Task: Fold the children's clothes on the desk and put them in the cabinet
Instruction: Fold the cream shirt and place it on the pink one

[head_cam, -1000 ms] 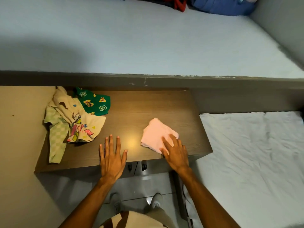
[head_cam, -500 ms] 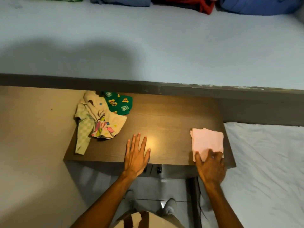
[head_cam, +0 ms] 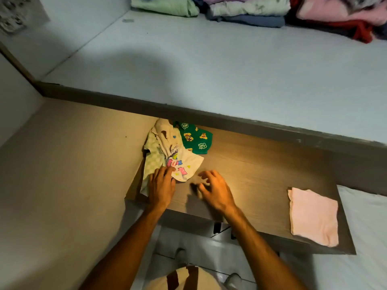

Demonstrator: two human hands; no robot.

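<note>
A folded pink garment [head_cam: 314, 216] lies at the right end of the brown desk [head_cam: 261, 168]. At the desk's left end sits a crumpled heap: a cream printed shirt [head_cam: 180, 162], a pale green checked piece [head_cam: 151, 164] and a green cartoon-print garment [head_cam: 195, 139]. My left hand [head_cam: 161, 187] rests on the near edge of the cream shirt, fingers on the cloth. Hovering over bare desk just right of the heap, my right hand [head_cam: 215, 189] is empty with fingers curled and apart.
A pale shelf surface [head_cam: 188, 65] runs above the desk, with stacks of folded clothes [head_cam: 251, 9] at its back. A beige wall panel [head_cam: 62, 174] is on the left, a white-sheeted bed [head_cam: 366, 237] on the right. My shoes show on the tiled floor below.
My right hand let go of the pink garment, which stays at the desk's right end, and moved left toward the heap. My left hand slid left onto the cream shirt.
</note>
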